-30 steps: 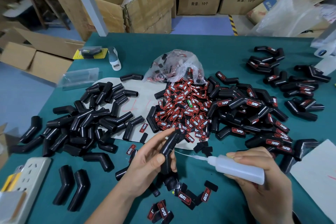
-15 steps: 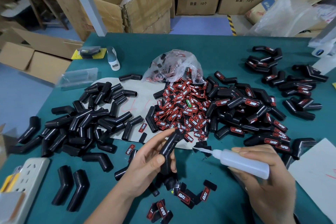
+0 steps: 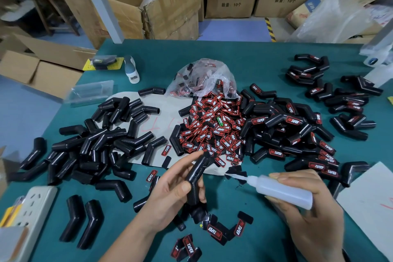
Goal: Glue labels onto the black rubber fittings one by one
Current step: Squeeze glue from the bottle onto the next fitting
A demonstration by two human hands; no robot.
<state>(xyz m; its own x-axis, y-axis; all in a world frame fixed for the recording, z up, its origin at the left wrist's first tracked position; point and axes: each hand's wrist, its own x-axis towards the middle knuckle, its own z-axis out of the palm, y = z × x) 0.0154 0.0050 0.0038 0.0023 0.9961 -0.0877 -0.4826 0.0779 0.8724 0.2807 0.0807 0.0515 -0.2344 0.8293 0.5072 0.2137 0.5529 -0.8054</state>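
My left hand [image 3: 170, 193] grips one black fitting [image 3: 195, 178] upright at 6 o'clock; my right hand [image 3: 308, 208] holds the glue bottle [image 3: 282, 190], nozzle just beside it. Loose labels [image 3: 212, 127] heap at 12 o'clock on the worktop [image 3: 234, 66], bare fittings [image 3: 95, 149] piled at 9, labelled ones [image 3: 297, 134] at 2.

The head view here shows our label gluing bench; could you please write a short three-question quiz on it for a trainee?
1. True or false: the left hand grips a black fitting.
2. The right hand holds: A a label, B a glue bottle, C nothing?
3. Fill in: the loose pile of red labels spills from a clear plastic ____.

Key: 1 true; 2 B; 3 bag.
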